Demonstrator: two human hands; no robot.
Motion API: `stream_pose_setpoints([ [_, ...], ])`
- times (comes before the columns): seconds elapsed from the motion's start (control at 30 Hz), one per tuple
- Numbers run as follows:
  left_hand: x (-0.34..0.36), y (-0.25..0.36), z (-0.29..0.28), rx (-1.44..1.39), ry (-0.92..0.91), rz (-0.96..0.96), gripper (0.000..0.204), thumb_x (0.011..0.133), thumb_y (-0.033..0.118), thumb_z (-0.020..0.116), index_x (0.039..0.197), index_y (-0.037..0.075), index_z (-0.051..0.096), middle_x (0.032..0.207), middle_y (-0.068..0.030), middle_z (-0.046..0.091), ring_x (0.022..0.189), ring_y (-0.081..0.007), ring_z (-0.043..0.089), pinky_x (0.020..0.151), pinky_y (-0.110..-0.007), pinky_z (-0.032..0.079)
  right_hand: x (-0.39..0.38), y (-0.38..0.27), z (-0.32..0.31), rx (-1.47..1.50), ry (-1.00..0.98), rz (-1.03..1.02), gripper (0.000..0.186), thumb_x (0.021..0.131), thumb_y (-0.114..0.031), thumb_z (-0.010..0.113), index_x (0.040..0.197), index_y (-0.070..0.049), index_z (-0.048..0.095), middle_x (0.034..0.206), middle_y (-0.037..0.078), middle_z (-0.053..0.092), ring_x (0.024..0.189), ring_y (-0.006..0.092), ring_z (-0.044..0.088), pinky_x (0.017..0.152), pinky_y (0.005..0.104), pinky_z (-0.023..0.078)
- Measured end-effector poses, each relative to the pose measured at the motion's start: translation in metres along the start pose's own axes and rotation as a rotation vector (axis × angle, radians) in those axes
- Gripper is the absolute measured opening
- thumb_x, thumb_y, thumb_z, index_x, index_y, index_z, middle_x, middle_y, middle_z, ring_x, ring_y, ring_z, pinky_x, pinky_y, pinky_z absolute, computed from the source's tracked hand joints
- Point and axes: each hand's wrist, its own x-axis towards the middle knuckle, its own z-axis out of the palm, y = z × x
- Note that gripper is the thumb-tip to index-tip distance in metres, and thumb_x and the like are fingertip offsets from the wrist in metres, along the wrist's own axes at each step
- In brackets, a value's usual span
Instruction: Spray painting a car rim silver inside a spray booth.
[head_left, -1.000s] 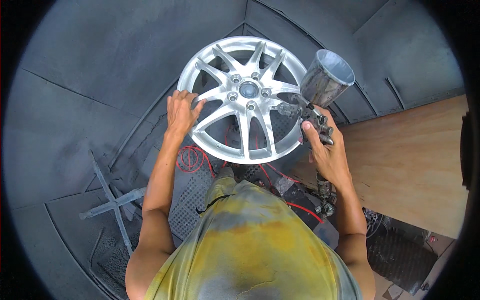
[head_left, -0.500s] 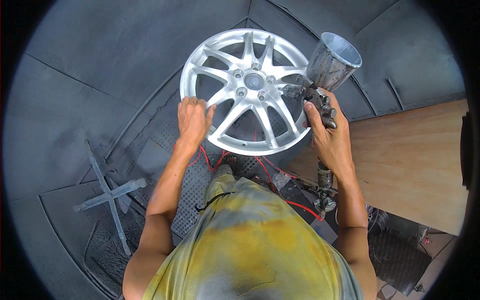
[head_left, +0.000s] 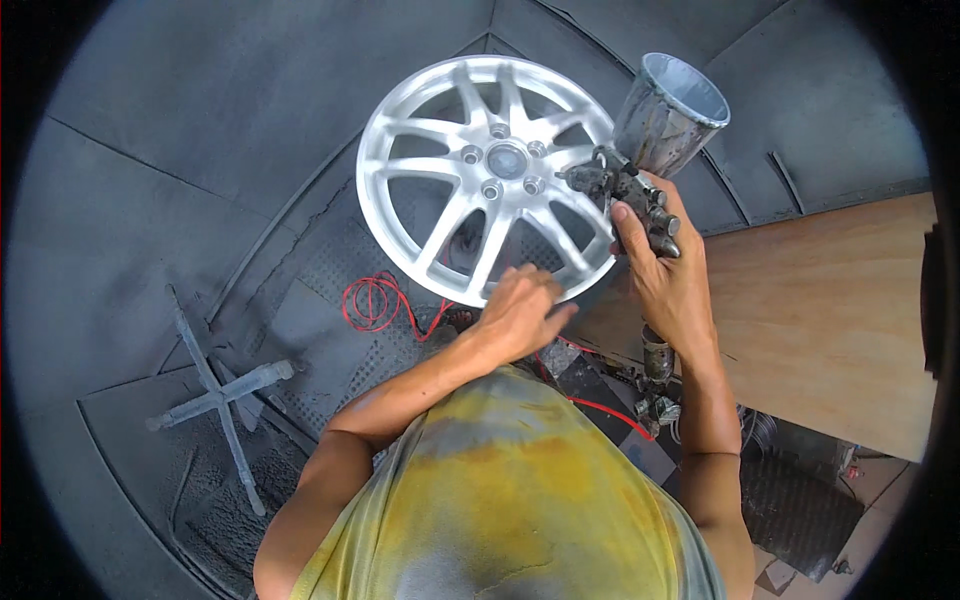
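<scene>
So the silver wheel (head_left: 507, 161) is just ahead of both hands, round so no real long axis. Left hand (head_left: 520, 315) is nearer, at its close edge, loosely open, thumb out; can't tell if it's touching. Right hand (head_left: 665, 280) is wrapped around a spray gun (head_left: 632, 198), nozzle pointing left over the wheel's right side.

Enclosed by dark grey, seamed walls (head_left: 200, 150). Floored in part with grey, dot-patterned sheeting (head_left: 372, 366). Bounded at right by a light brown wooden panel (head_left: 820, 310).
</scene>
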Motion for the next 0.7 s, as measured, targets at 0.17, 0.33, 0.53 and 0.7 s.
stream_pose_setpoints([
  [0.17,-0.049,-0.034,0.022,-0.195,-0.302,0.207,0.029,0.093,0.029,0.071,0.087,0.002,0.076,0.079,-0.0136,0.069,0.083,-0.0330,0.066,0.080,-0.045,0.051,0.000,-0.011,-0.005,-0.041,0.037,0.078,0.030,0.103,-0.019,0.066,0.126,-0.001,0.059,0.073,0.003,0.061,0.068,0.0074,0.054,0.063,0.0271,0.047],
  [0.33,-0.066,-0.046,0.002,-0.397,-0.757,-0.175,0.040,0.098,0.040,0.065,0.107,0.004,0.078,0.101,-0.0165,0.076,0.104,-0.0320,0.070,0.095,-0.042,0.051,-0.012,-0.027,-0.025,-0.096,0.041,0.157,0.030,0.104,-0.019,0.065,0.126,-0.001,0.061,0.076,0.000,0.058,0.069,0.0070,0.052,0.064,0.0261,0.046],
  [0.53,-0.121,-0.145,0.052,-0.207,-0.747,-0.483,0.061,0.095,0.057,0.059,0.111,0.001,0.076,0.120,-0.0234,0.071,0.114,-0.0406,0.067,0.100,-0.047,0.051,-0.021,-0.047,-0.037,-0.005,-0.039,0.260,0.028,0.104,-0.019,0.065,0.124,0.000,0.063,0.083,-0.003,0.058,0.074,0.0055,0.050,0.067,0.0230,0.044],
  [0.7,-0.202,-0.246,0.110,0.009,-1.034,-0.702,0.099,0.086,0.082,0.052,0.142,0.000,0.059,0.140,-0.0226,0.062,0.118,-0.0377,0.066,0.101,-0.048,0.052,-0.015,-0.062,-0.032,0.047,-0.037,0.209,0.026,0.104,-0.017,0.065,0.123,0.000,0.063,0.085,-0.004,0.058,0.076,0.0046,0.050,0.067,0.0219,0.043],
])
